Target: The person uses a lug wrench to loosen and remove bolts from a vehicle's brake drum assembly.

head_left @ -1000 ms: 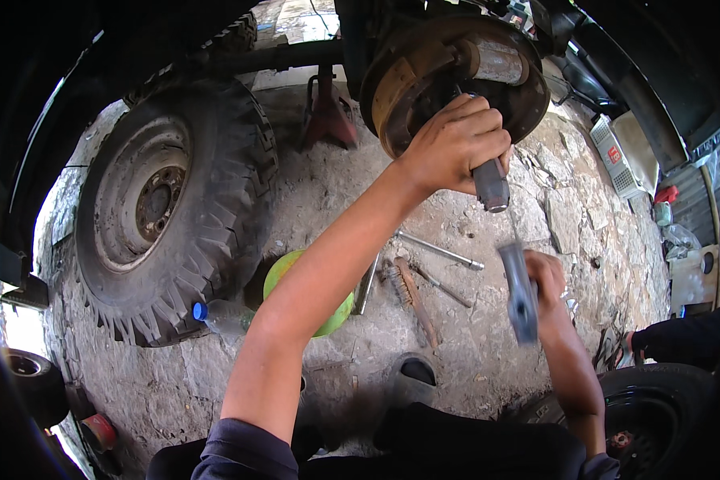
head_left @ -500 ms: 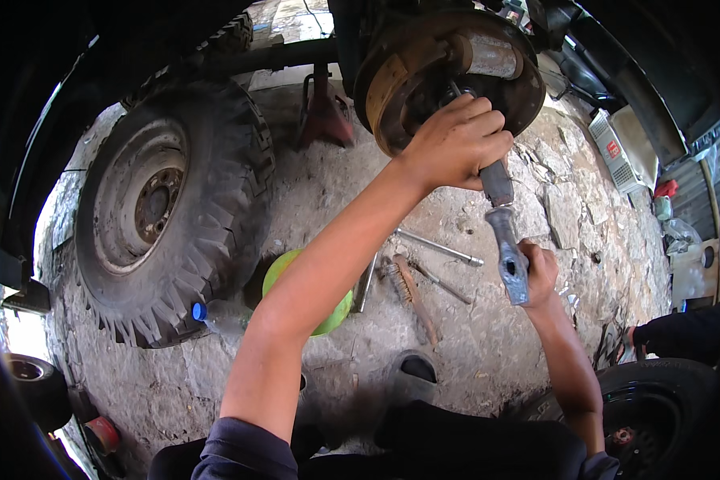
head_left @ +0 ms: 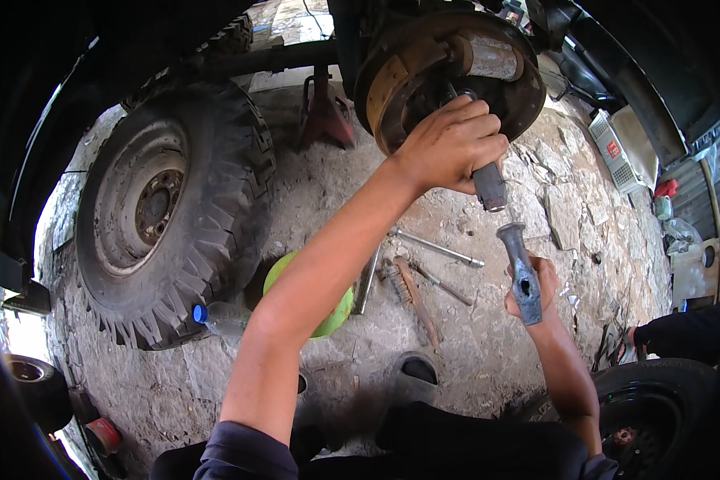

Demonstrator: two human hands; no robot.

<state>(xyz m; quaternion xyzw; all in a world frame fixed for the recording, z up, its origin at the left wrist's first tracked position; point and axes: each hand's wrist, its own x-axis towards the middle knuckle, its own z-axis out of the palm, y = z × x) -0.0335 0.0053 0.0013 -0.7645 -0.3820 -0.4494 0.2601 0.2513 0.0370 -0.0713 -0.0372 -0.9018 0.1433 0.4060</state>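
My left hand (head_left: 454, 144) is closed around a dark-handled screwdriver (head_left: 490, 188), its butt end facing down toward me. The screwdriver's front end reaches into the middle of an exposed brake assembly (head_left: 376, 104) with a curved brake shoe; my fingers hide most of the shaft. Below and to the right, my right hand (head_left: 546, 280) grips a hammer (head_left: 522, 268), the worn steel head pointing up at the screwdriver's butt. A small gap lies between the hammer face and the handle. The hammer's own handle is mostly hidden behind its head.
A large off-road wheel (head_left: 176, 208) leans at the left, near a red jack stand (head_left: 326, 120). On the ground lie a wire brush (head_left: 412, 296), metal rods (head_left: 436, 246), a green bowl (head_left: 336, 320) and a plastic bottle (head_left: 220, 318). Another wheel (head_left: 656, 408) sits at lower right.
The hammer has drawn back, down and slightly right, from the screwdriver's butt, opening a gap. My left hand and the screwdriver have shifted slightly left.
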